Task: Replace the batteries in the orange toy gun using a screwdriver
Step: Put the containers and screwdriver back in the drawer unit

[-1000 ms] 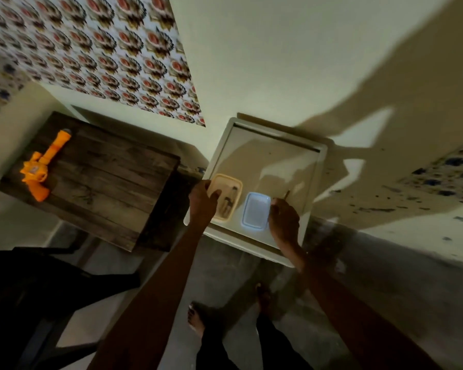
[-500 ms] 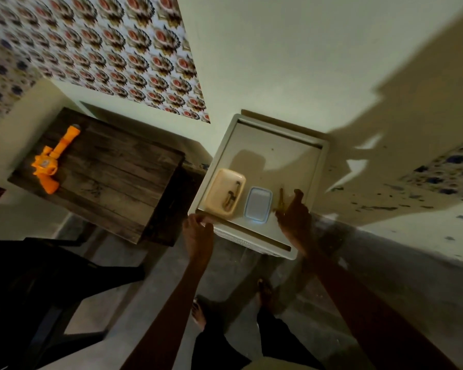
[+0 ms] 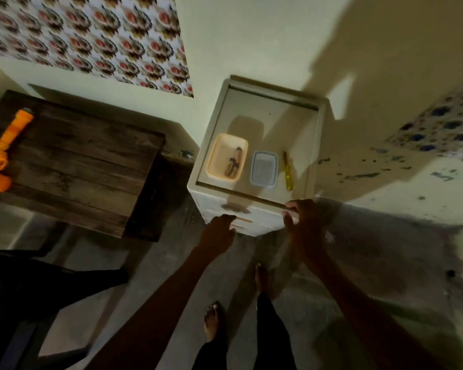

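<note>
The orange toy gun lies on a dark wooden table at the far left, away from both hands. A yellow-handled screwdriver lies on top of a white drawer cabinet, to the right of a blue-lidded box. To the left of that box, a peach tub holds batteries. My left hand is below the cabinet's front, fingertips at the drawer face, holding nothing. My right hand is at the front right corner with loosely curled fingers and nothing in it.
A dark chair stands at the lower left beside the wooden table. My bare feet are on the grey floor in front of the cabinet. The wall behind carries a patterned panel.
Both hands have drawn back from the cabinet top to its front edge. The right hand has let go of the screwdriver, which now lies beside the blue-lidded box. The view moved closer.
</note>
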Tool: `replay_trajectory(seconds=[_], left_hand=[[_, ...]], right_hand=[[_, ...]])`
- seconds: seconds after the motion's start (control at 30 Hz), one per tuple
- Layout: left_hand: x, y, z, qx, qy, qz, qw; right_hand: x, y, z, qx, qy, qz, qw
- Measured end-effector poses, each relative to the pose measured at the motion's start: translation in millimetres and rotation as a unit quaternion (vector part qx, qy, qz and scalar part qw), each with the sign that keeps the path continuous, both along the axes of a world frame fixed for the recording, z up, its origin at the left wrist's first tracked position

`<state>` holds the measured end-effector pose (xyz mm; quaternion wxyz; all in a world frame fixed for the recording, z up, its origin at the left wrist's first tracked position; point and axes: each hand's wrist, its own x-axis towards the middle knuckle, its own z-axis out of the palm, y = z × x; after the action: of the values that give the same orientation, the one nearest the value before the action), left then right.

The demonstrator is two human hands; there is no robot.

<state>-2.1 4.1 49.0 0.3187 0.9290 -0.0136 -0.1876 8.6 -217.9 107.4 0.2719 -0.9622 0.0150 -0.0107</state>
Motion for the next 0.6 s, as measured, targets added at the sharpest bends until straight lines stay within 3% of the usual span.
replay_trajectory(seconds=[0.13, 0.37, 0.6], left_hand=[[1, -3, -47, 0.068, -0.033, -0.072, 0.995], [-2, -5, -99, 0.162, -0.046, -0.118, 0.979], [6, -4, -142, 0.175, -0.073, -0.113, 0.975]], right_hand=[[-22, 21, -19, -0.103, -0.065, 0.075, 0.990], [-24, 35, -47, -0.152, -0.106, 0.005, 0.983], [-16, 20, -70, -0.171, -0.156, 0.032, 0.972]])
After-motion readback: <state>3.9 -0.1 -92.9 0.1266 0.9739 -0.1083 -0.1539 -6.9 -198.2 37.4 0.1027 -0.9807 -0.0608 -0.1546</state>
